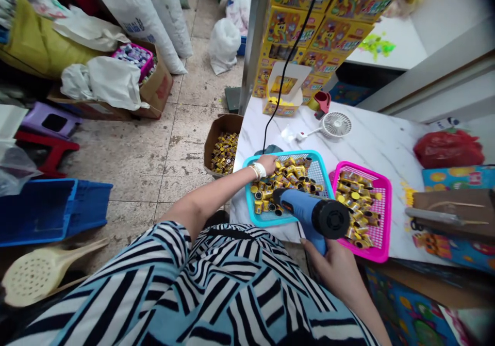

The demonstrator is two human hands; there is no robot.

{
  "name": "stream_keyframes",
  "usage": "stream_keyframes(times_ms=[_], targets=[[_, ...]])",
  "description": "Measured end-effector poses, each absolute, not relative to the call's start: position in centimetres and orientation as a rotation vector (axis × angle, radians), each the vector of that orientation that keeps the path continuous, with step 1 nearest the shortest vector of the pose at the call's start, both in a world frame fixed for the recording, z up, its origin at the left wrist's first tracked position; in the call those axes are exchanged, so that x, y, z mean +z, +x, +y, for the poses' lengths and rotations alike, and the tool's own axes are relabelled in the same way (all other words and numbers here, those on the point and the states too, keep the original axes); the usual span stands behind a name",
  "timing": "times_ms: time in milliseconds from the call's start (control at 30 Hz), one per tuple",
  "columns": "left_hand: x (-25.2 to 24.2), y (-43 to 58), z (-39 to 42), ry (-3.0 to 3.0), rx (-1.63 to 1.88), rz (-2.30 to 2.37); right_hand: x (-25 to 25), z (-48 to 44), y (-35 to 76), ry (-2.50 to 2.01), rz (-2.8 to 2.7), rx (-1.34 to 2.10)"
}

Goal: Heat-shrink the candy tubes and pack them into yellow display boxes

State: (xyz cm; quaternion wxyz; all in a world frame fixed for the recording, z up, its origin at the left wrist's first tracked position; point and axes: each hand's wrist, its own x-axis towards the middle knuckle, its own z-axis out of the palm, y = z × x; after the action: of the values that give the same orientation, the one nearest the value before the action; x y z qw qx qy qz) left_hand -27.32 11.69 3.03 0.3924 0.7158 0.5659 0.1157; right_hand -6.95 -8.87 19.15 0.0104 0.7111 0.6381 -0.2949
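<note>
Matt blue plastic heat gun [309,217], perforated teal plastic tray [323,176], glossy marbled tabletop [371,139], pink plastic basket [382,217]

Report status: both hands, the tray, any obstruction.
Left hand resting on small yellow cylinders in teal mesh plastic tray. Right hand gripping blue heat gun, nozzle over them. Black cord hangs behind tray.

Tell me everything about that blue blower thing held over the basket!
It is a blue heat gun, plastic by the look of it, with a round black cap at the back and a dark nozzle in front. The right hand grips its handle from below. It is held nearly level, with the nozzle aimed at the small yellow tubes in the teal basket on the white marbled table. Whether the nozzle touches the tubes cannot be told.
</note>
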Motion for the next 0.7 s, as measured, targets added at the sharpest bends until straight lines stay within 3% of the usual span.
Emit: stream_keyframes(times_ms=[133,267,533,700], targets=[[2.0,-27.5,14.2,1.841,0.199,1.305,18.4,-8.2,-8.9,2.226,1.93,-1.051],[1.7,-27.8,13.5,1.875,0.161,1.164,18.0,-8.6,-9.0,2.409,1.794,-0.968],[2.0,-26.5,-0.1,2.183,0.1,1.118,19.3,-10.3,-7.6,2.628,1.509,-0.848],[3.2,-29.8,-3.6,2.241,0.023,0.766,18.8,-7.8,-11.6,2.533,1.651,-0.948]])
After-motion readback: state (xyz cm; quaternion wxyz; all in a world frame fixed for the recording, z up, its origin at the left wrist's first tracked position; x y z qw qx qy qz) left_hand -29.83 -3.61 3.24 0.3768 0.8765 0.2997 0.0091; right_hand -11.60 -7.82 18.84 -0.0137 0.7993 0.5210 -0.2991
